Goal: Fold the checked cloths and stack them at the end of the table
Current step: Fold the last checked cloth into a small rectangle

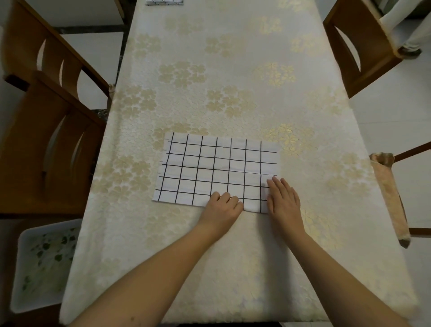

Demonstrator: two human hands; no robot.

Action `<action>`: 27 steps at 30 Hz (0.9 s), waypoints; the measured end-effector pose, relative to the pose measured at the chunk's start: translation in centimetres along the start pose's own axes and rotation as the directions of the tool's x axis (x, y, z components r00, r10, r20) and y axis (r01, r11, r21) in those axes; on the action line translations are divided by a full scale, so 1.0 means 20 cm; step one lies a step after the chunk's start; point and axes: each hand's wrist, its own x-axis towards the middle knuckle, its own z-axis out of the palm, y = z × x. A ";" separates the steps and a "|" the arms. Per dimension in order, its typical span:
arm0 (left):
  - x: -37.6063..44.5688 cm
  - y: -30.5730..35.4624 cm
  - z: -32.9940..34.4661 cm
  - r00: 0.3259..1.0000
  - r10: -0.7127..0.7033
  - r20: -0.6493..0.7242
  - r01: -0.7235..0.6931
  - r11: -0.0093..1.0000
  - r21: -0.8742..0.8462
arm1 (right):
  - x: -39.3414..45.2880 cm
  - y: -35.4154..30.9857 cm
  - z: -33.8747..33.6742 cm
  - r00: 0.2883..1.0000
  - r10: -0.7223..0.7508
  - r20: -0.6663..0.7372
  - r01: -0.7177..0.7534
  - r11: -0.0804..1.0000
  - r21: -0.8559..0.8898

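A white cloth with a black check grid (pixel 210 168) lies flat in a rectangle on the table (pixel 233 70), a little nearer than the middle. My left hand (pixel 222 206) rests at the cloth's near edge with its fingers curled onto the fabric. My right hand (pixel 283 198) lies flat with straight fingers on the cloth's near right corner. A stack of folded checked cloths (pixel 165 2) shows at the table's far end, mostly cut off by the frame's top.
Wooden chairs (pixel 53 130) stand along the left side and another chair (pixel 359 51) at the far right. A chair with a cushion (pixel 389 193) is at the right edge. A white bin (pixel 44 261) sits on the floor at the near left.
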 end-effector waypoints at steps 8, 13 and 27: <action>-0.12 -0.02 -0.10 1.000 0.009 -0.025 -0.011 0.997 -0.072 | -0.12 -0.08 -0.05 0.991 -0.131 0.031 0.131 0.991 0.016; -0.38 -0.05 -0.19 0.999 -0.026 -0.048 0.016 0.980 -0.199 | -0.25 -0.10 -0.05 0.980 -0.198 0.035 0.196 0.979 0.051; -1.03 -0.14 -0.17 0.978 -0.205 -0.029 0.174 0.891 -0.419 | -0.67 -0.31 0.08 0.846 -0.486 0.221 0.480 0.873 0.083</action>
